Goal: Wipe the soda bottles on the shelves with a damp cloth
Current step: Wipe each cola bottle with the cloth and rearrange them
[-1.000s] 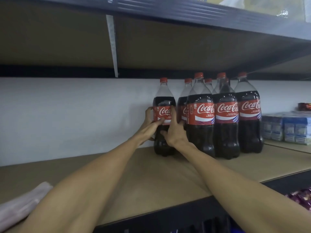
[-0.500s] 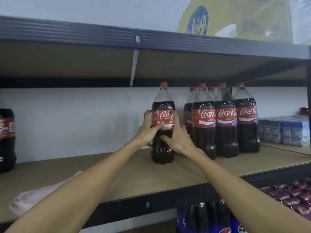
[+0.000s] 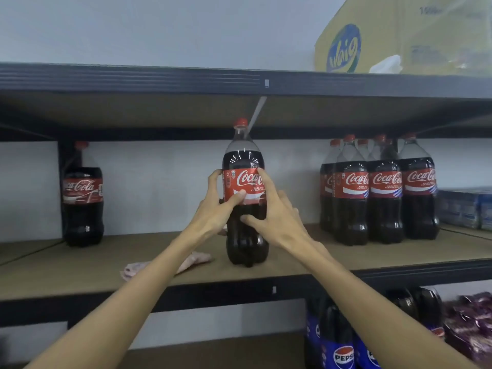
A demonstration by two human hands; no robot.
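Note:
Both hands hold one big cola bottle [image 3: 246, 243] upright near the front middle of the wooden shelf [image 3: 346, 257]. My left hand [image 3: 217, 209] grips its left side, thumb on the red label. My right hand [image 3: 271, 213] grips its right side, fingers over the label. A pink cloth [image 3: 195, 258] lies flat on the shelf just left of the bottle, partly hidden by my left forearm. A group of several cola bottles [image 3: 383, 193] stands at the right, well apart from the held one. A single cola bottle [image 3: 83, 198] stands at the far left by the dark upright.
The shelf above [image 3: 186, 81] hangs low over the bottle caps, with a yellow carton [image 3: 372, 35] on top. Blue-wrapped packs [image 3: 466, 209] sit at the far right. Below are Pepsi bottles [image 3: 340, 350] and purple packets [image 3: 471, 326].
The bottle in my hands has come away from the group, leftward and toward the shelf's front. The view has pulled back and up, bringing the cloth and the far-left bottle into sight.

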